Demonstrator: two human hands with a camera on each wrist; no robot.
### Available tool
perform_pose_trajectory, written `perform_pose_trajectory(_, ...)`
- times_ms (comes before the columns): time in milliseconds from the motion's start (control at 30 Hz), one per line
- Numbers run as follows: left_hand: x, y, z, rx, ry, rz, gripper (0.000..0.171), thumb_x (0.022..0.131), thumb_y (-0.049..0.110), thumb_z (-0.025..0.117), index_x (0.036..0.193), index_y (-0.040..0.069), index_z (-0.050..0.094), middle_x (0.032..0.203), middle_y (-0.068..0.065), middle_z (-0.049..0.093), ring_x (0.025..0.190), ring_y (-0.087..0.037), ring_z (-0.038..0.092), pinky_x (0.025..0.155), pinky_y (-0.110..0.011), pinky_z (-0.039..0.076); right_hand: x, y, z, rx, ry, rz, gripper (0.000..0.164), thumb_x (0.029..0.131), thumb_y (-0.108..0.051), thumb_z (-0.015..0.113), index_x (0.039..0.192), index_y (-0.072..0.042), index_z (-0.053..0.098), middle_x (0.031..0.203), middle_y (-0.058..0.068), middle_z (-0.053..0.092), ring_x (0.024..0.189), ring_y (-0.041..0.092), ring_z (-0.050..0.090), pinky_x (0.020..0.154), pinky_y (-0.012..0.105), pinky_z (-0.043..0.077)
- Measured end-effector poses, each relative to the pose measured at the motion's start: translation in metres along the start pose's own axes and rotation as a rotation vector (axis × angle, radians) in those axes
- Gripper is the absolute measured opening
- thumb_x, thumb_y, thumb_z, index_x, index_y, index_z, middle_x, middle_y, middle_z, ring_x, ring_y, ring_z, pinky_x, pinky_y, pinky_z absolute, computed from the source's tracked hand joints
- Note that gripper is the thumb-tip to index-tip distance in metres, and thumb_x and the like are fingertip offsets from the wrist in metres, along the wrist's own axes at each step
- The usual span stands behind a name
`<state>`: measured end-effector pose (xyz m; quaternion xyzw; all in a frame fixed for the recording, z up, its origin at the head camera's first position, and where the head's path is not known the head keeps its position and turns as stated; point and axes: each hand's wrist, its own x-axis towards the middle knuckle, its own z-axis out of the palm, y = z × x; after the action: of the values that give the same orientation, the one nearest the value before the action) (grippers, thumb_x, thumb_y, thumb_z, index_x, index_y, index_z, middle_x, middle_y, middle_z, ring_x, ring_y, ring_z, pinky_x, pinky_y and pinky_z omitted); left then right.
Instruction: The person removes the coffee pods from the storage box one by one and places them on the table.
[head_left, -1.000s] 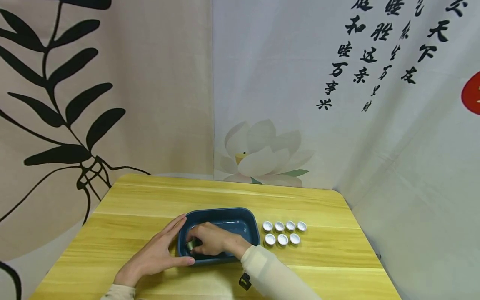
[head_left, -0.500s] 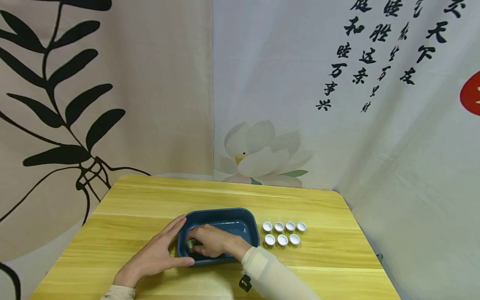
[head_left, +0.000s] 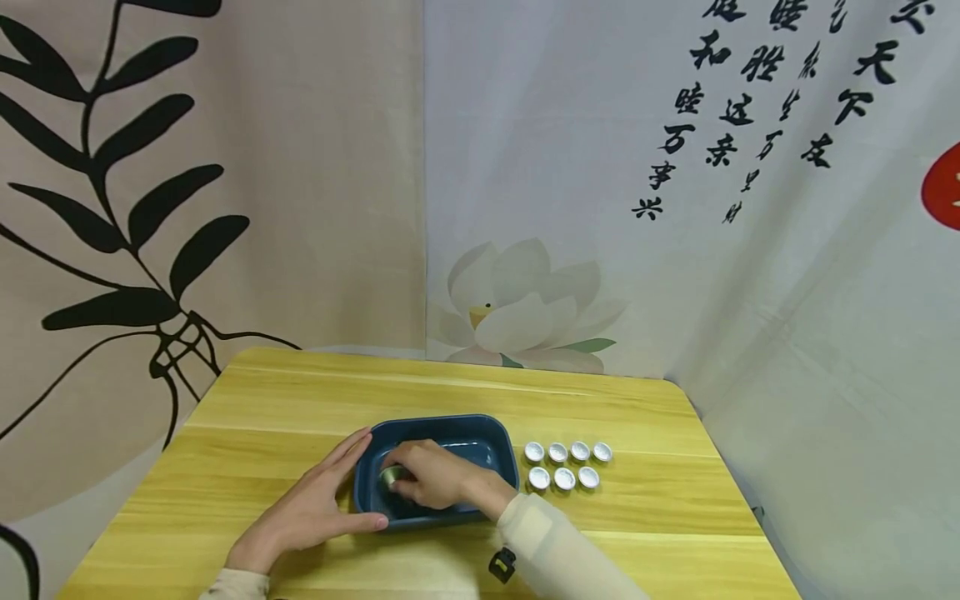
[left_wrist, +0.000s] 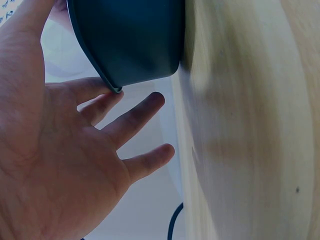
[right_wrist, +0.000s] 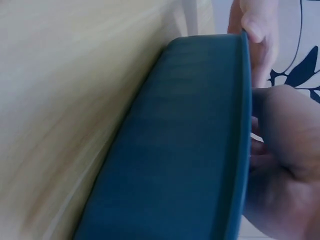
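Note:
A dark blue rectangular baking dish (head_left: 480, 454) stands on the wooden table. My left hand (head_left: 315, 507) rests at its left end, the thumb at the near rim and the fingertips at the far left corner. In the left wrist view the fingers of that hand (left_wrist: 60, 145) are spread and mostly straight, two of them at the rim. Inside the dish, my right hand (head_left: 438, 475) grips a small greenish, shiny round thing (head_left: 392, 477) near the left wall; its kind cannot be told. The dish wall (right_wrist: 170, 140) hides part of the right hand in the right wrist view.
To the right of the dish, several small white round caps (head_left: 557, 452) lie in two rows on the wooden table (head_left: 645, 533). A printed curtain (head_left: 337, 167) hangs behind the table's back edge. The right sleeve (head_left: 562, 542) passes over the near side.
My right hand has shifted slightly right and away from me inside the dish, carrying the greenish thing with it. The left hand, dish and white caps stay in place.

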<state>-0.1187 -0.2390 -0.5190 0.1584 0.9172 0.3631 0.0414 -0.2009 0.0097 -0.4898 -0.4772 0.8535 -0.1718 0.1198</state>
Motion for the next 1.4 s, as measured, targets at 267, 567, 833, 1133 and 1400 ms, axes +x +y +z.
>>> perform_pose_trajectory(267, 0.000, 0.000, 0.000, 0.001, 0.001, 0.006, 0.126, 0.089, 0.069, 0.089, 0.181, 0.010, 0.026, 0.191, -0.013, 0.020, 0.168, -0.053, 0.037, 0.123, -0.077, 0.046, -0.009, 0.003, -0.006, 0.159, 0.076, 0.053, 0.031, 0.110, -0.014, 0.074, 0.141, -0.008, 0.074, 0.135, 0.004, 0.077, 0.111, 0.003, 0.076, 0.092, 0.011, 0.060)
perform_pose_trajectory(567, 0.001, 0.000, 0.000, 0.001, -0.009, -0.007, 0.125, 0.089, 0.069, 0.089, 0.181, 0.012, 0.025, 0.191, -0.013, 0.020, 0.168, -0.053, 0.037, 0.123, -0.078, 0.046, -0.019, 0.011, -0.007, 0.211, 0.141, 0.041, 0.028, 0.106, -0.009, 0.077, 0.134, -0.009, 0.076, 0.132, 0.006, 0.077, 0.110, 0.002, 0.076, 0.091, 0.011, 0.061)
perform_pose_trajectory(833, 0.001, 0.001, -0.001, -0.004, -0.016, -0.018, 0.128, 0.088, 0.073, 0.087, 0.182, 0.013, 0.024, 0.191, -0.013, 0.019, 0.168, -0.054, 0.036, 0.123, -0.078, 0.046, -0.028, 0.014, -0.010, 0.225, 0.138, 0.035, 0.026, 0.105, -0.007, 0.077, 0.131, -0.011, 0.078, 0.132, 0.005, 0.076, 0.117, 0.006, 0.074, 0.091, 0.010, 0.062)
perform_pose_trajectory(1133, 0.000, 0.002, -0.001, -0.008, -0.014, -0.018, 0.128, 0.088, 0.073, 0.088, 0.182, 0.013, 0.025, 0.191, -0.013, 0.020, 0.167, -0.055, 0.037, 0.121, -0.078, 0.047, -0.037, 0.016, -0.014, 0.258, 0.159, 0.041, 0.025, 0.104, -0.004, 0.077, 0.128, -0.013, 0.079, 0.132, 0.004, 0.077, 0.118, 0.009, 0.075, 0.092, 0.013, 0.063)
perform_pose_trajectory(1400, 0.001, 0.002, -0.001, 0.000, -0.008, -0.013, 0.129, 0.087, 0.073, 0.088, 0.182, 0.013, 0.024, 0.191, -0.014, 0.020, 0.167, -0.055, 0.037, 0.121, -0.078, 0.048, -0.045, 0.021, -0.020, 0.287, 0.203, 0.033, 0.024, 0.106, -0.005, 0.074, 0.127, -0.015, 0.078, 0.130, 0.002, 0.079, 0.117, 0.009, 0.076, 0.096, 0.017, 0.065)
